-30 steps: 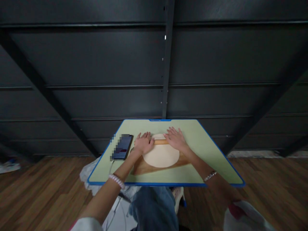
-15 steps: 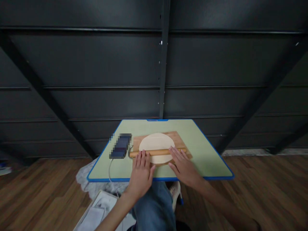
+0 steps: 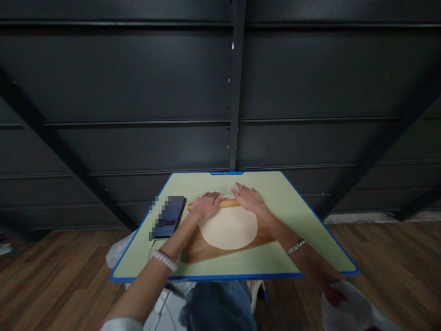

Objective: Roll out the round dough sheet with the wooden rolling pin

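A flat, pale round of dough lies on a wooden board. A wooden rolling pin lies across the dough near its far edge. My left hand presses flat on the pin's left part, fingers stretched out and the palm over the wood. Towards the pin's right end, my right hand also lies flat, its fingers extended past the pin. Neither hand is wrapped round it. The pin's right end and part of the board's far side are hidden under my hands.
The board rests on a pale green folding table with a blue rim. A phone with a cable lies left of the board. Beyond stands a dark panelled wall. My jeans-covered leg is beneath the near edge.
Both hands have moved forward with the rolling pin, from the near part of the dough to its far edge. My view has shifted slightly, and more of both forearms shows over the table.
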A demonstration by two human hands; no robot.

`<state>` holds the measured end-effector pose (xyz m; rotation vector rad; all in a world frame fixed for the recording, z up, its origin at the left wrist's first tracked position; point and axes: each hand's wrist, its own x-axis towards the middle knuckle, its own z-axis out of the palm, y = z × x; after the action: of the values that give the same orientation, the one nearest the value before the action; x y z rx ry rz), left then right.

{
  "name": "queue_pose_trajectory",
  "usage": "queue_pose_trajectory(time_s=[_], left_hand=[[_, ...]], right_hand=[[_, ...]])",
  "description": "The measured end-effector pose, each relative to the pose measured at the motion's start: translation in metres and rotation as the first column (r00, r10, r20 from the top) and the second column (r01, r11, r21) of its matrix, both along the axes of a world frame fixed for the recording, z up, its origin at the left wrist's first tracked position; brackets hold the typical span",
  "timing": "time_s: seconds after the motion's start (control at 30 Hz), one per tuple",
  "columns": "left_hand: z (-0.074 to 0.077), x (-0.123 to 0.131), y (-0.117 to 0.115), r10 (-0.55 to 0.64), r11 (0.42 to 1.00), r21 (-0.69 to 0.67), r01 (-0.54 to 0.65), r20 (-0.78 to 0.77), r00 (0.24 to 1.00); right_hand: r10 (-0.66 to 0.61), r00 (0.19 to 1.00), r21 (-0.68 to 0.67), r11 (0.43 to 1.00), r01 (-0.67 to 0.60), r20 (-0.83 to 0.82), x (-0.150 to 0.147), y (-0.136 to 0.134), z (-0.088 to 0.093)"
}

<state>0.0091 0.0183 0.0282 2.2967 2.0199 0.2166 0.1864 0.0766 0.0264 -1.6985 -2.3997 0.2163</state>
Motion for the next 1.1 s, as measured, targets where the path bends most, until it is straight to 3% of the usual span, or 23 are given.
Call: queue_pose_trajectory(time_s=[0.27,0.47,0.67,0.77,0.9,1.1], left_hand=[[0.0,-0.015,0.063,-0.025,0.993,-0.116,0.027,0.016,1.0],[-0.001,-0.019,0.076,-0.062,0.993,-0.099,0.062,0.007,0.998],[-0.004,-0.01,0.045,-0.206,0.971,-0.135,0.195,-0.066,0.976],[-0.003,-0.004,0.021,-0.194,0.979,-0.066,0.191,-0.049,0.98],[-0.004,0.003,-0.013,-0.19,0.981,0.027,0.191,-0.038,0.981],[-0.013,0.015,-0.072,-0.275,0.934,0.21,0.29,-0.096,0.957]], right_hand=[[-0.024,1.0,-0.096,0.995,0.026,0.019,-0.019,0.065,-0.002],[0.014,0.999,-0.059,0.998,-0.012,0.036,-0.025,0.079,-0.002],[0.188,0.981,-0.078,0.98,-0.184,0.049,-0.012,0.05,-0.008],[0.285,0.956,-0.014,0.959,-0.285,0.065,-0.002,0.025,-0.008],[0.285,0.957,0.088,0.953,-0.289,0.059,0.01,-0.011,-0.009],[0.346,0.937,0.268,0.9,-0.345,0.045,0.032,-0.073,-0.015]])
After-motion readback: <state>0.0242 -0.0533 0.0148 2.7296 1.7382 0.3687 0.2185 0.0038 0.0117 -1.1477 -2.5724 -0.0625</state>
